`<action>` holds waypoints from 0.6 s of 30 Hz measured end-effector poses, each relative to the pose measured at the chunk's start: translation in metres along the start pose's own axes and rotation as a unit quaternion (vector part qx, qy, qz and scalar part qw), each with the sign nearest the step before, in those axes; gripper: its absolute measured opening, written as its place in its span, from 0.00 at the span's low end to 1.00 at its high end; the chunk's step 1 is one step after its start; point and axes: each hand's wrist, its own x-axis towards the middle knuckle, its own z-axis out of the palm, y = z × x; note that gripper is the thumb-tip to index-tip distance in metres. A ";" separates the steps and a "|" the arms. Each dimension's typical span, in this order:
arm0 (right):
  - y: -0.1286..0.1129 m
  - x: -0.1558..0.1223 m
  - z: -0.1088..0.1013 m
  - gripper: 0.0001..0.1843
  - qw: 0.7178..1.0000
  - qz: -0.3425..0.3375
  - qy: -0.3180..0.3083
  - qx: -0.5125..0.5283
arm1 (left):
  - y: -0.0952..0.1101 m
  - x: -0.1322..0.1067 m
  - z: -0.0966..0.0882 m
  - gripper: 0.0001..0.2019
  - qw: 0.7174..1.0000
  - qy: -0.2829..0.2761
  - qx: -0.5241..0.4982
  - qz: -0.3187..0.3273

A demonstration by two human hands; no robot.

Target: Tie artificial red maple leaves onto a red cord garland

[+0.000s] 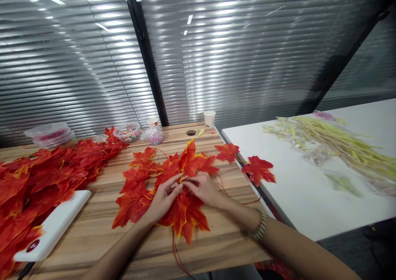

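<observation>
Artificial maple leaves (133, 199), red-orange with yellow edges, form a rough ring on the wooden table. At the right of this ring, my left hand (165, 197) pinches a yellow leaf stem (181, 176) between thumb and fingers. My right hand (204, 188) meets it from the other side, its fingertips closed on the same stem. Above the fingers stands an upright maple leaf (192, 158). A thin reddish-brown cord (175, 249) runs from under the leaves towards the table's front edge, with another loop to the right. The exact contact between fingertips is partly hidden.
A large heap of red leaves (46, 172) covers the left side, partly over a white flat device (58, 226). Tubs of beads (126, 132), plastic containers (51, 135) and a paper cup (209, 119) stand behind. Yellow-green strands (346, 148) lie on the white table at right.
</observation>
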 end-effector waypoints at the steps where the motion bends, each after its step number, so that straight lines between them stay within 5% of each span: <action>1: 0.000 0.000 0.000 0.08 1.000 -0.001 0.000 0.001 | -0.001 0.000 0.000 0.26 1.000 -0.001 0.000 0.000; 18: -0.001 0.000 -0.001 0.07 1.000 0.006 -0.010 -0.002 | -0.005 0.001 -0.002 0.26 1.000 -0.011 0.005 0.002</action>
